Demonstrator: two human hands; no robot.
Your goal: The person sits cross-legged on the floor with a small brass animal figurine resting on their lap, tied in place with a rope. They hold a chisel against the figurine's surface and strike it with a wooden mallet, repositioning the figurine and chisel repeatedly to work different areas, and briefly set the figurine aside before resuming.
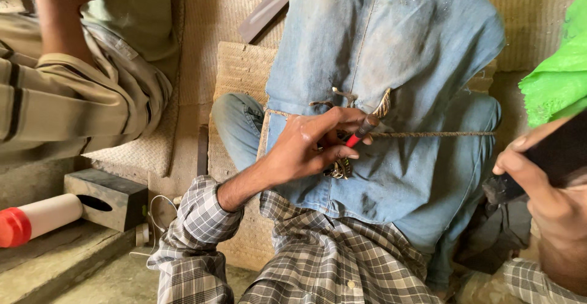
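A red-handled tool (359, 134) lies against blue denim cloth (391, 47) draped over the person's lap, beside a thin rod (434, 134) running rightward. The left hand (309, 148) has its fingers (342, 119) closed around the tool. The right hand (544, 188) grips a dark object (559, 151), fingers curled. Another person's striped sleeve (61, 102) rests at left.

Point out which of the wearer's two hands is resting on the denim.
The left hand, reaching from the checked sleeve, lies on the blue denim and pinches a red-tipped tool. The right hand is off it, gripping a dark object.
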